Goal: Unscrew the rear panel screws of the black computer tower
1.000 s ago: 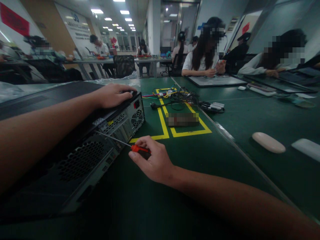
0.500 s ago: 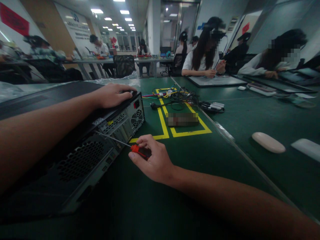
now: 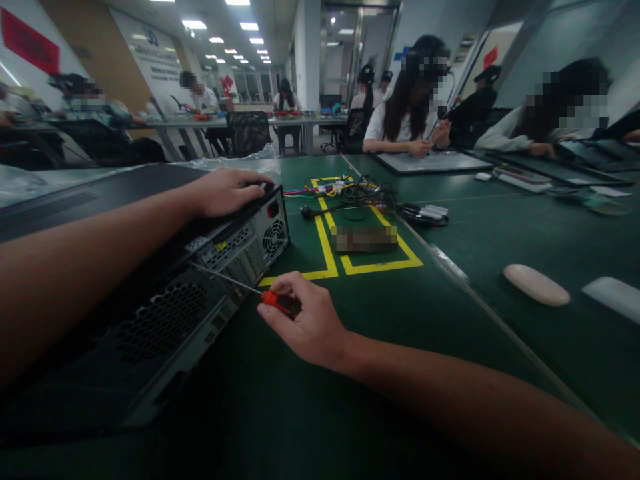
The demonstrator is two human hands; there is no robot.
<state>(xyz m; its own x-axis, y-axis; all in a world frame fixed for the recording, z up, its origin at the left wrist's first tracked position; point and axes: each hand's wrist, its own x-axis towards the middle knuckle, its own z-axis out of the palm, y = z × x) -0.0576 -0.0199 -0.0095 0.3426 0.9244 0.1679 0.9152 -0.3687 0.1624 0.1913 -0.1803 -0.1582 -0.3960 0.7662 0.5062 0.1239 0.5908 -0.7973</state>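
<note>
A black computer case [image 3: 125,190] lies on its side at the left, its back panel with vents, slots and ports turned toward the right. My left hand [image 3: 230,192] rests on top of the case near the far corner, fingers stretched over the edge. In my right hand [image 3: 313,320] is a screwdriver [image 3: 273,299] with a red and black handle, gripped between thumb and fingers. Its long thin shaft reaches up and left to the upper edge of the back panel. Whether the tip sits in a screw is too small to tell.
Beyond the case lie tangled cables [image 3: 367,192] and a blurred-out block [image 3: 365,239] inside yellow tape [image 3: 327,250] on the green table [image 3: 450,373]. An oval pinkish case [image 3: 537,285] and a white object [image 3: 613,298] are at the right. Co-workers sit across the table.
Almost nothing differs: the screwdriver and both my hands stay in place, with at most a very slight shift of my right hand's fingers.
</note>
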